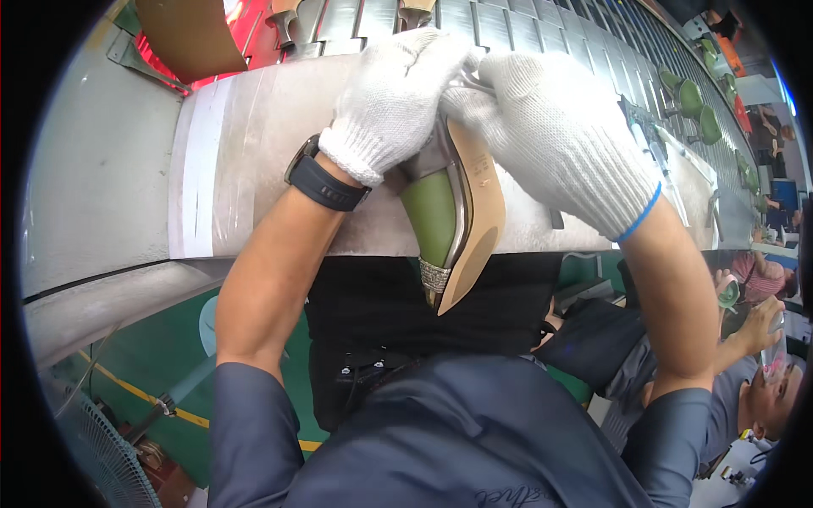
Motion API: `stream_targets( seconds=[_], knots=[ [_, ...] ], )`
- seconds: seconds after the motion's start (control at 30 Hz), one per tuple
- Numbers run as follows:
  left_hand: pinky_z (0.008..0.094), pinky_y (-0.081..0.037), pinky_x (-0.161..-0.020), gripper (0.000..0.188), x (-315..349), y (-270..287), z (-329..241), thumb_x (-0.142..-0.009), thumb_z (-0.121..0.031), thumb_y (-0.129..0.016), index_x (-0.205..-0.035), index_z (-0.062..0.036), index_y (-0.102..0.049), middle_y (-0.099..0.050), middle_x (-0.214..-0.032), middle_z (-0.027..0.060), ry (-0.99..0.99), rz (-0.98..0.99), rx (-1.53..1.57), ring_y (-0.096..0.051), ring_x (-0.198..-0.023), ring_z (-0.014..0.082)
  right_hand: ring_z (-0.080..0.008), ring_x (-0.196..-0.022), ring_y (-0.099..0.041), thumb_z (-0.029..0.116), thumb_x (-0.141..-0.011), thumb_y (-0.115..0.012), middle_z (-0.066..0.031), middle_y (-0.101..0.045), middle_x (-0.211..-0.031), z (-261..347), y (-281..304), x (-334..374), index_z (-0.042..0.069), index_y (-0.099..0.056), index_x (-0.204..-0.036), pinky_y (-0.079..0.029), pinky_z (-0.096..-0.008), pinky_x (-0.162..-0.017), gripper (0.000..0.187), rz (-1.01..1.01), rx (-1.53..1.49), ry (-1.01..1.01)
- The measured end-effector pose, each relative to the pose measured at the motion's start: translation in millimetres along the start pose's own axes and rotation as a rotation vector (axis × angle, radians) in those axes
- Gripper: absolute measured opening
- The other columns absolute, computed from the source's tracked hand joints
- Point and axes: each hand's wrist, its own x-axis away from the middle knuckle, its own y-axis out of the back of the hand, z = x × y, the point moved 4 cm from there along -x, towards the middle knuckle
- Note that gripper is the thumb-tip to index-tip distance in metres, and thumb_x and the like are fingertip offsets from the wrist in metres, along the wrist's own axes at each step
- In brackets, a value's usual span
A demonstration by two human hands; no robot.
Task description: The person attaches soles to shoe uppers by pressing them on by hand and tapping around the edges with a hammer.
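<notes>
A pointed high-heeled shoe [465,203] hangs over the near edge of the work surface, toe toward me, its tan sole turned to the right. A green last [429,216] fills it, and a glittering stone band [434,275] crosses near the toe. My left hand [402,97], in a white knit glove, is closed on the heel end from the left. My right hand [555,127], gloved the same way, is closed on that end from the right, its fingers beside the sole. A shiny grey part shows between the hands; the fingertips are partly hidden.
Beyond the pale work surface [254,152] runs a metal slat conveyor [508,25] with more shoes. Green lasts [690,102] stand at the right. A red-lit machine [199,38] is at far left, a fan [102,453] lower left. A co-worker [732,381] sits at right.
</notes>
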Motion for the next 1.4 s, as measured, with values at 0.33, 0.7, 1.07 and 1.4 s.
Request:
stream_targets(
  seconds=[0.33, 0.7, 1.07, 1.4],
  knots=[
    [0.0281, -0.058, -0.089, 0.033, 7, -7, 2, -0.113, -0.026, -0.068, -0.118, 0.003, -0.081, -0.082, -0.105, 0.005, 0.247, 0.057, 0.277, -0.074, -0.097, 0.0104, -0.0196, -0.084, -0.078, 0.036, -0.098, -0.084, -0.0111, -0.082, -0.097, -29, -22, 15, 0.0, -0.08, -0.119, -0.061, -0.037, -0.081, 0.042, -0.108, -0.463, -0.157],
    [0.0321, -0.058, -0.093, 0.035, 8, -5, -3, -0.111, -0.027, -0.068, -0.118, 0.0044, -0.082, -0.083, -0.107, 0.0098, 0.166, 0.023, 0.084, -0.074, -0.101, 0.0137, -0.0192, -0.08, -0.076, 0.038, -0.094, -0.087, -0.0117, -0.081, -0.093, -19, -55, 21, -0.001, -0.08, -0.119, -0.062, -0.0378, -0.075, 0.047, -0.239, -0.799, -0.072],
    [0.0326, -0.059, -0.09, 0.029, 10, -10, 12, -0.111, -0.023, -0.069, -0.117, 0.0028, -0.081, -0.082, -0.106, 0.0097, 0.102, -0.038, 0.163, -0.075, -0.099, 0.0171, -0.0144, -0.075, -0.07, 0.032, -0.09, -0.089, -0.0098, -0.077, -0.089, -30, -50, 38, -0.005, -0.078, -0.119, -0.059, -0.0336, -0.071, 0.049, 0.062, -0.807, -0.237],
    [0.0342, -0.059, -0.092, 0.028, 8, -6, 8, -0.107, -0.022, -0.074, -0.127, -0.0032, -0.079, -0.08, -0.111, 0.0102, 0.095, 0.019, 0.092, -0.075, -0.099, 0.0188, -0.0125, -0.086, -0.075, 0.029, -0.091, -0.092, -0.0078, -0.081, -0.102, -26, -73, 21, 0.0, -0.078, -0.126, -0.063, -0.0335, -0.077, 0.048, -0.273, -1.041, -0.174]
  ],
)
